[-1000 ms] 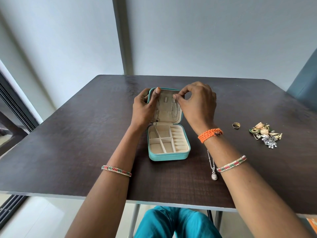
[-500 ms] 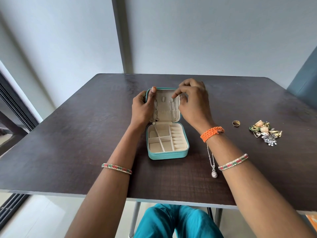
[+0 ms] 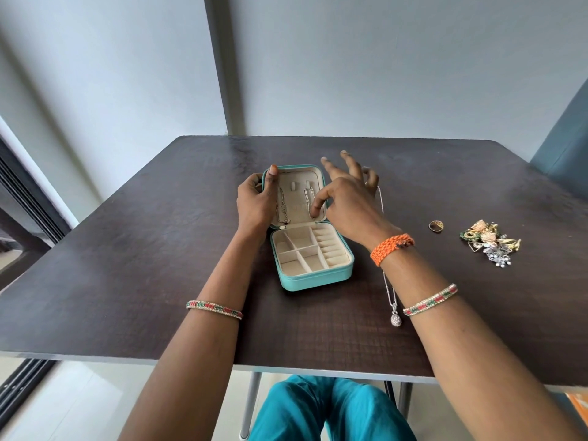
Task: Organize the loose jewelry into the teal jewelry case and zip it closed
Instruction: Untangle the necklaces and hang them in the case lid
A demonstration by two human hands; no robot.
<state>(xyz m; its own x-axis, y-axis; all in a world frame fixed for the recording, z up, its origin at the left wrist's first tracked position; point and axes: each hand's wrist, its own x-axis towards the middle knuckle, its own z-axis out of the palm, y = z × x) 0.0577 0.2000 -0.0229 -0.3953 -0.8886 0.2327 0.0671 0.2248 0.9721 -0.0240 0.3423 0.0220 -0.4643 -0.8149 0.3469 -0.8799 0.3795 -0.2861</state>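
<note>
The teal jewelry case (image 3: 315, 278) lies open at the table's middle, its lid (image 3: 294, 171) upright. My left hand (image 3: 256, 202) grips the lid's left edge, thumb on its rim. Two chains (image 3: 283, 208) hang inside the lid. My right hand (image 3: 345, 194) hovers at the lid's right side with fingers spread; its thumb touches the lower end of the right chain. The cream compartments (image 3: 310, 253) of the base hold nothing. A silver pendant necklace (image 3: 394, 316) lies on the table beneath my right forearm. A gold ring (image 3: 435, 226) and a heap of earrings (image 3: 490, 245) lie to the right.
The dark wooden table (image 3: 127, 249) ends at a near edge just below my forearms. A grey wall stands behind it. A teal chair back (image 3: 566, 144) shows at the far right. My knees in teal cloth (image 3: 331, 409) are under the table.
My right hand has let go of its pinch at the lid's top hooks; its fingers have spread and the thumb has dropped down to the right chain's lower end. The left hand keeps its hold.
</note>
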